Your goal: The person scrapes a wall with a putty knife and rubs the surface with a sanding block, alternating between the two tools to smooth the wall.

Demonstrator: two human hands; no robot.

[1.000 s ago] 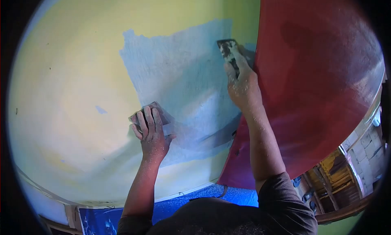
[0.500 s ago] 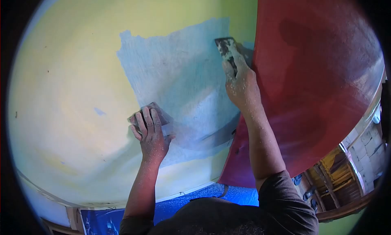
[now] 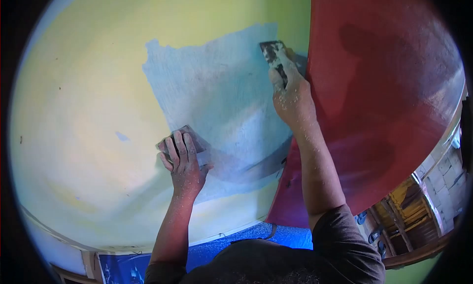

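My right hand [image 3: 291, 99] grips a putty knife [image 3: 272, 55] and presses its stained blade flat against the top right of a pale blue patch [image 3: 217, 97] on the yellow-green wall [image 3: 84, 111], right beside the red wall [image 3: 384, 87]. My left hand [image 3: 183, 161] holds a second flat scraper [image 3: 193, 137] against the wall at the patch's lower left edge, fingers spread over it. Both hands and forearms are speckled with white dust.
The red wall meets the yellow-green one at a corner running down to a blue sheet [image 3: 217, 247] on the floor. A white skirting strip [image 3: 59, 232] runs along the wall's base. Wooden boards and block work [image 3: 419, 215] show at the lower right.
My right hand has slid the putty knife upward and slightly left along the corner. My left hand has stayed nearly still on its scraper.
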